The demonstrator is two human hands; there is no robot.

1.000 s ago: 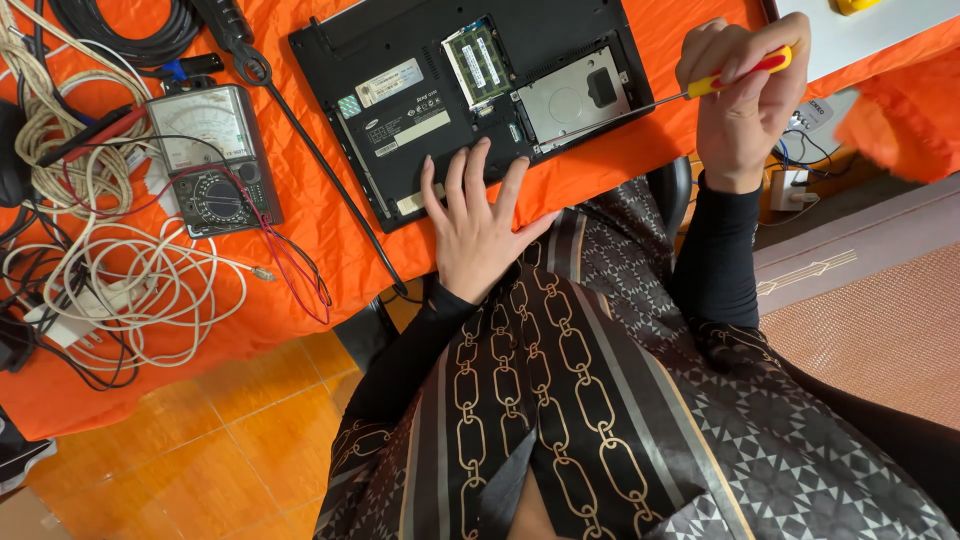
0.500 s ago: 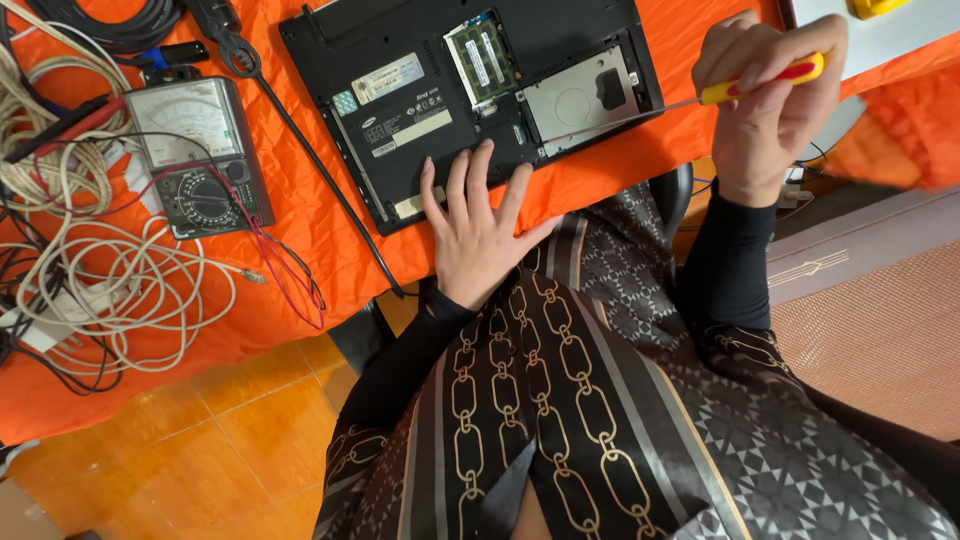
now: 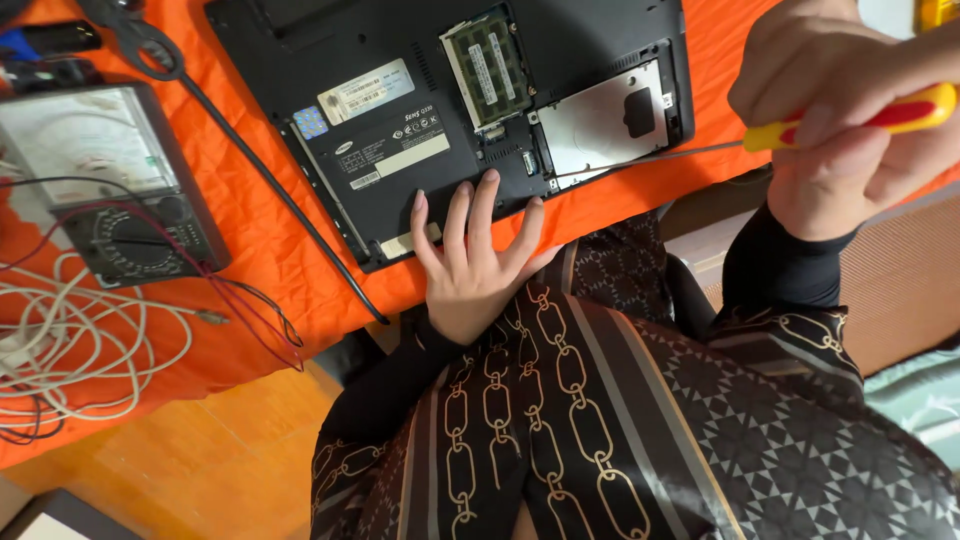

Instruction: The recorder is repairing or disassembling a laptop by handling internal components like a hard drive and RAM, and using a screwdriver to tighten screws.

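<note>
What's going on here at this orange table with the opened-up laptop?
A person is working on a black laptop that lies upside down on an orange cloth, its bottom panel off so the green memory module and the silver drive bay show. The left hand rests flat on the laptop's near edge. The right hand holds a red and yellow screwdriver, its thin shaft pointing toward the drive bay. A grey analogue multimeter and white coiled cables lie to the left.

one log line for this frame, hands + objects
left hand: flat on laptop underside | right hand: grips screwdriver, tip at drive bay | multimeter: beside laptop on orange cloth
</note>
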